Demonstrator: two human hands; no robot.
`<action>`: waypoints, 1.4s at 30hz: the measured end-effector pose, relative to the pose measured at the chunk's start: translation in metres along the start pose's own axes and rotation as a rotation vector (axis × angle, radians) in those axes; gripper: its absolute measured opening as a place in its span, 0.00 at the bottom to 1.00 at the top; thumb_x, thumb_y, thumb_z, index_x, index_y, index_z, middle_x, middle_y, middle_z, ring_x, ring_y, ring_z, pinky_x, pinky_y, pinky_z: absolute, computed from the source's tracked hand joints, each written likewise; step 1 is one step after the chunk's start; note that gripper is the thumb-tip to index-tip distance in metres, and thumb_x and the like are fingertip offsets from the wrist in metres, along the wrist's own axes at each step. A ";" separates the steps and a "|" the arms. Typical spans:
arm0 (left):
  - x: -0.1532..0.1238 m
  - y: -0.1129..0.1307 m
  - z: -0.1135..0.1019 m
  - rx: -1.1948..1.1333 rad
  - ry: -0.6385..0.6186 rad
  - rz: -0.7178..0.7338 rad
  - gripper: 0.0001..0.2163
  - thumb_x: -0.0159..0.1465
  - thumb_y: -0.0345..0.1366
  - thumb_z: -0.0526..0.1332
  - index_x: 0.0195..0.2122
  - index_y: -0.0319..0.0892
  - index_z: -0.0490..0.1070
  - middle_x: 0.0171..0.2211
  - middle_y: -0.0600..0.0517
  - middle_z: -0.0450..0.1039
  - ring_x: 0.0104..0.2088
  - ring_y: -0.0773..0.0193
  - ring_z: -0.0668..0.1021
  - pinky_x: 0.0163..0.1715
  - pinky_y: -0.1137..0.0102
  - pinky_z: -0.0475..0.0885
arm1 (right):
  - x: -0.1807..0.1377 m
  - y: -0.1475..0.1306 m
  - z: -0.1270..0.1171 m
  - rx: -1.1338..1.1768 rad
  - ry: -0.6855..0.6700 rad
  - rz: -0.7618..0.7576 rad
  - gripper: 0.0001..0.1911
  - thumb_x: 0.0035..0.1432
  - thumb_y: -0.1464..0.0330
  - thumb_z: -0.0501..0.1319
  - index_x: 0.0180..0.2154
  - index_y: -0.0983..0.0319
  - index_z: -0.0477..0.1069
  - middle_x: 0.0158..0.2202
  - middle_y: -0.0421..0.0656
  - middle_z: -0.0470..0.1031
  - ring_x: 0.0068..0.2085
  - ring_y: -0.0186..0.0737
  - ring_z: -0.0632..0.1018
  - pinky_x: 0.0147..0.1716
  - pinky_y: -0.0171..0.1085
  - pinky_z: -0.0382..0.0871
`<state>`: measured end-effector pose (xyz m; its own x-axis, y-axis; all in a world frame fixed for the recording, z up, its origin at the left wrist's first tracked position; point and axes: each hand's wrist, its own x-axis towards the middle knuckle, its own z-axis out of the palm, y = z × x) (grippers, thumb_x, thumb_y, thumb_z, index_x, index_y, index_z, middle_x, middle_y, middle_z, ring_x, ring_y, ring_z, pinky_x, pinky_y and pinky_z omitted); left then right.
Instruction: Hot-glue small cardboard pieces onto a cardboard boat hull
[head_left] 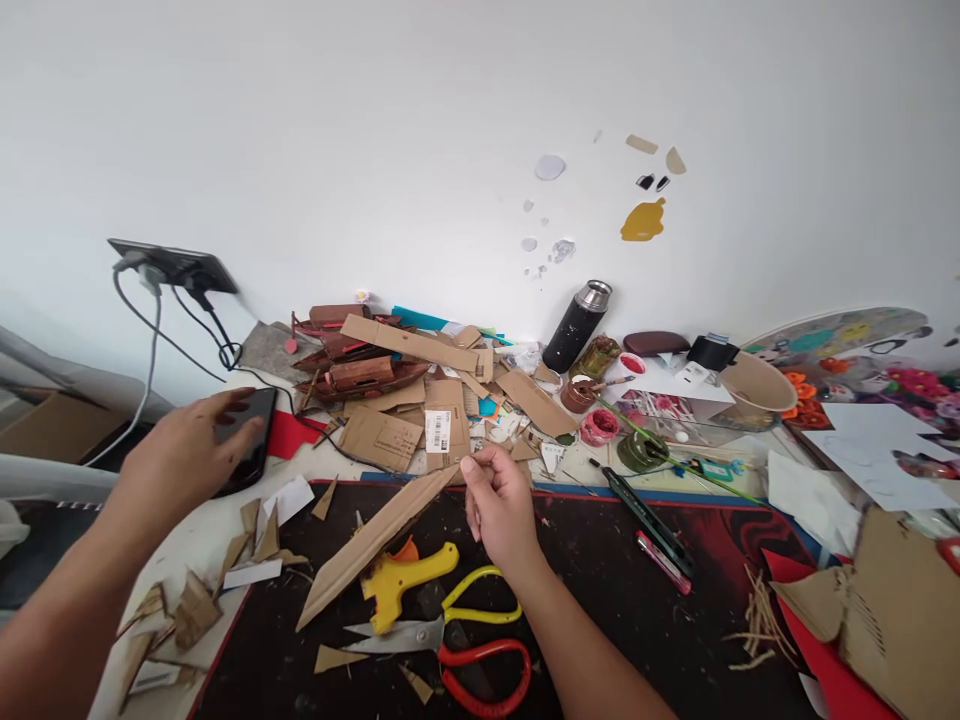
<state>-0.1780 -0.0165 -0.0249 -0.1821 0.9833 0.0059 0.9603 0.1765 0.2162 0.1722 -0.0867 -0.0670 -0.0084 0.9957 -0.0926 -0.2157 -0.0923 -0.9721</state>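
My right hand (504, 505) pinches the upper end of a long cardboard strip (375, 545) between thumb and fingers. The strip slants down to the left over the dark mat, its far end cut to a point. Fingers spread, my left hand (184, 445) is over a black phone (256, 430) at the left; whether it touches the screen I cannot tell. Below the strip lies a yellow plastic tool (405, 580) shaped like a glue gun. Scissors (420, 636) with one yellow and one red handle rest beside it, blades slightly apart.
Cardboard scraps (195, 610) litter the left side. Brown model boats (360, 375) and cardboard pieces (382, 440) pile up by the wall. A black thermos (574, 330), paint jars (600, 427), a green-black cutter-like tool (645, 515) and a cardboard sheet (900, 610) are further right.
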 end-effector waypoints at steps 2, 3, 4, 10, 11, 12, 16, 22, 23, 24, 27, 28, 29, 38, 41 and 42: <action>0.001 -0.015 0.007 0.121 -0.070 -0.016 0.39 0.72 0.55 0.45 0.71 0.28 0.63 0.60 0.25 0.79 0.58 0.29 0.80 0.56 0.49 0.72 | -0.001 0.000 0.000 0.000 -0.001 -0.006 0.28 0.63 0.40 0.68 0.34 0.57 0.65 0.13 0.27 0.59 0.11 0.28 0.58 0.11 0.28 0.46; 0.001 -0.020 0.010 0.167 -0.105 -0.029 0.40 0.72 0.56 0.44 0.72 0.24 0.61 0.61 0.21 0.77 0.59 0.26 0.79 0.57 0.48 0.71 | -0.001 0.000 0.000 -0.001 0.000 -0.009 0.28 0.63 0.40 0.68 0.34 0.57 0.65 0.13 0.27 0.59 0.11 0.28 0.58 0.11 0.28 0.46; 0.000 -0.023 0.014 0.197 -0.121 -0.052 0.42 0.72 0.56 0.44 0.73 0.21 0.59 0.62 0.19 0.75 0.60 0.24 0.78 0.58 0.47 0.70 | -0.001 0.001 0.000 -0.002 0.001 -0.010 0.28 0.63 0.40 0.68 0.34 0.57 0.65 0.13 0.27 0.59 0.11 0.28 0.58 0.11 0.28 0.47; -0.005 -0.016 0.020 0.199 -0.120 -0.101 0.48 0.71 0.64 0.43 0.73 0.21 0.58 0.63 0.16 0.73 0.64 0.21 0.74 0.56 0.46 0.71 | -0.001 0.001 0.000 -0.008 0.000 -0.012 0.29 0.61 0.39 0.68 0.34 0.57 0.65 0.13 0.26 0.59 0.12 0.28 0.58 0.11 0.28 0.47; -0.005 -0.014 0.020 0.195 -0.126 -0.102 0.48 0.71 0.65 0.44 0.73 0.21 0.58 0.63 0.16 0.73 0.64 0.21 0.74 0.57 0.46 0.70 | -0.001 0.001 0.000 -0.006 -0.003 -0.012 0.29 0.61 0.39 0.68 0.34 0.57 0.65 0.13 0.26 0.59 0.12 0.29 0.58 0.11 0.28 0.47; -0.004 -0.012 0.019 0.194 -0.133 -0.105 0.48 0.71 0.65 0.44 0.74 0.21 0.58 0.64 0.16 0.73 0.64 0.21 0.73 0.57 0.45 0.70 | -0.002 0.000 0.000 -0.004 -0.006 -0.014 0.30 0.61 0.39 0.68 0.34 0.56 0.65 0.13 0.26 0.59 0.12 0.29 0.58 0.11 0.28 0.47; 0.002 -0.005 0.016 0.189 -0.155 -0.132 0.46 0.72 0.62 0.46 0.75 0.22 0.57 0.65 0.16 0.71 0.65 0.18 0.72 0.56 0.43 0.70 | -0.002 -0.001 0.001 -0.004 -0.008 -0.020 0.29 0.62 0.39 0.68 0.34 0.56 0.65 0.14 0.26 0.59 0.12 0.28 0.58 0.12 0.29 0.47; 0.005 0.000 0.016 0.193 -0.164 -0.151 0.43 0.71 0.58 0.49 0.74 0.23 0.58 0.65 0.16 0.70 0.64 0.18 0.72 0.54 0.42 0.71 | -0.003 -0.001 0.001 -0.004 -0.024 -0.012 0.28 0.63 0.40 0.68 0.34 0.56 0.65 0.15 0.27 0.59 0.12 0.29 0.58 0.12 0.29 0.46; 0.005 0.000 0.016 0.196 -0.159 -0.151 0.43 0.71 0.59 0.48 0.74 0.23 0.58 0.65 0.16 0.70 0.64 0.18 0.72 0.54 0.42 0.71 | -0.003 -0.001 0.001 -0.006 -0.026 -0.011 0.28 0.63 0.40 0.68 0.34 0.56 0.65 0.15 0.27 0.60 0.13 0.29 0.58 0.12 0.29 0.46; 0.004 0.000 0.017 0.199 -0.154 -0.151 0.44 0.72 0.60 0.47 0.73 0.23 0.58 0.65 0.16 0.70 0.64 0.19 0.71 0.54 0.42 0.71 | -0.003 -0.001 0.001 -0.007 -0.028 -0.011 0.28 0.63 0.41 0.68 0.34 0.56 0.65 0.15 0.27 0.60 0.13 0.29 0.58 0.12 0.29 0.46; 0.004 -0.001 0.018 0.205 -0.138 -0.151 0.44 0.72 0.62 0.43 0.72 0.23 0.60 0.64 0.17 0.70 0.64 0.20 0.71 0.54 0.42 0.71 | -0.003 0.000 0.002 -0.004 -0.034 -0.012 0.28 0.63 0.41 0.68 0.34 0.56 0.65 0.15 0.27 0.60 0.13 0.29 0.58 0.12 0.29 0.46; 0.003 -0.001 0.018 0.208 -0.135 -0.151 0.44 0.72 0.62 0.43 0.72 0.23 0.61 0.64 0.18 0.70 0.64 0.20 0.71 0.53 0.42 0.71 | -0.003 0.000 0.002 -0.001 -0.034 -0.013 0.28 0.63 0.41 0.68 0.34 0.56 0.65 0.15 0.27 0.60 0.13 0.29 0.58 0.12 0.29 0.46; 0.003 -0.001 0.019 0.210 -0.131 -0.149 0.44 0.72 0.62 0.42 0.71 0.23 0.61 0.63 0.18 0.71 0.63 0.20 0.72 0.53 0.43 0.71 | -0.003 0.001 0.002 0.001 -0.034 -0.012 0.27 0.63 0.41 0.68 0.34 0.56 0.65 0.15 0.27 0.60 0.12 0.29 0.58 0.12 0.29 0.46; 0.008 -0.004 0.023 0.206 -0.112 -0.140 0.40 0.72 0.59 0.47 0.70 0.24 0.62 0.62 0.19 0.72 0.62 0.21 0.72 0.52 0.44 0.71 | -0.004 0.002 0.003 0.003 -0.032 0.000 0.28 0.63 0.41 0.68 0.34 0.56 0.65 0.15 0.27 0.60 0.12 0.29 0.58 0.12 0.29 0.46; 0.008 -0.006 0.024 0.189 -0.100 -0.128 0.42 0.72 0.59 0.48 0.69 0.21 0.62 0.61 0.17 0.72 0.62 0.19 0.72 0.53 0.42 0.71 | -0.004 0.002 0.003 -0.007 -0.032 0.007 0.27 0.64 0.41 0.68 0.34 0.56 0.65 0.14 0.27 0.60 0.13 0.29 0.58 0.12 0.29 0.47; 0.008 -0.008 0.025 0.179 -0.095 -0.122 0.42 0.72 0.59 0.48 0.69 0.20 0.62 0.61 0.15 0.71 0.62 0.18 0.72 0.53 0.41 0.71 | -0.004 0.002 0.003 -0.009 -0.033 0.006 0.27 0.64 0.42 0.68 0.34 0.56 0.65 0.14 0.27 0.60 0.13 0.29 0.58 0.12 0.29 0.47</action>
<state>-0.1816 -0.0090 -0.0508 -0.2862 0.9526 -0.1032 0.9562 0.2909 0.0328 0.1692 -0.0912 -0.0675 -0.0421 0.9949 -0.0919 -0.2067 -0.0987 -0.9734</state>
